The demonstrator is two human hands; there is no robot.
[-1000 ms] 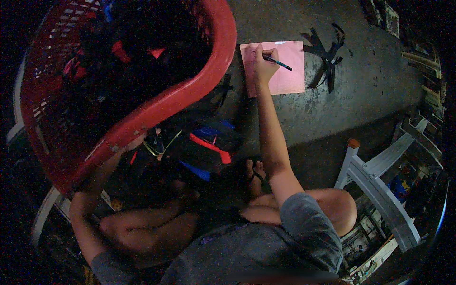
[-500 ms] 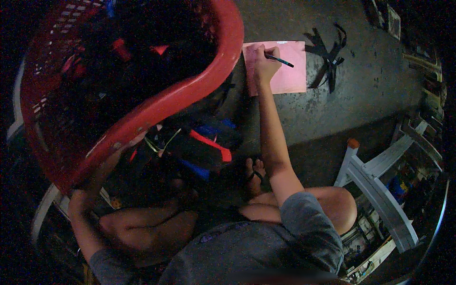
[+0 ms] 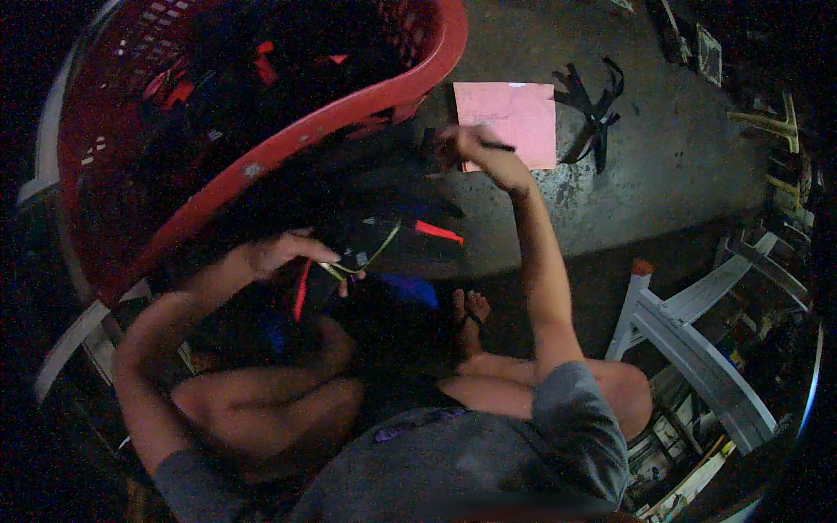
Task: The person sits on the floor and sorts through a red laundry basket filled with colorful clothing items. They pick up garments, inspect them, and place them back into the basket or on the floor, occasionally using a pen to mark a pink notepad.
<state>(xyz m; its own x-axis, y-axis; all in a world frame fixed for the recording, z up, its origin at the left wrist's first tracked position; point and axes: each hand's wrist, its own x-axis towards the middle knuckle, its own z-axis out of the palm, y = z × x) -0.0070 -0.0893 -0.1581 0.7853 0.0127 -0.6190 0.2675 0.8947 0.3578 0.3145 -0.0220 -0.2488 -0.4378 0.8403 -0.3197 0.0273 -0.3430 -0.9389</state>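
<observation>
My left hand (image 3: 301, 253) is closed on a dark bundle (image 3: 366, 248) at my lap, its fingers partly hidden. A pale green cord (image 3: 384, 248), red strips (image 3: 438, 232) and a blue patch (image 3: 408, 291) show on or beside the bundle. My right hand (image 3: 488, 157) is blurred over the lower left of a pink sheet of paper (image 3: 523, 113) on the floor. A dark pen (image 3: 499, 146) sticks out of this hand toward the right. Whether its fingers also touch the dark material beside the sheet, I cannot tell.
A large red plastic basket (image 3: 288, 135) with dark and red items fills the upper left. Black straps (image 3: 597, 118) lie crossed on the floor right of the sheet. A grey frame with an orange-brown tip (image 3: 643, 267) stands at the right, near my knee.
My right hand has drawn back from the paper toward me, pen still in it. My left hand has come out from below the basket rim, and the dark bundle has shifted and spread.
</observation>
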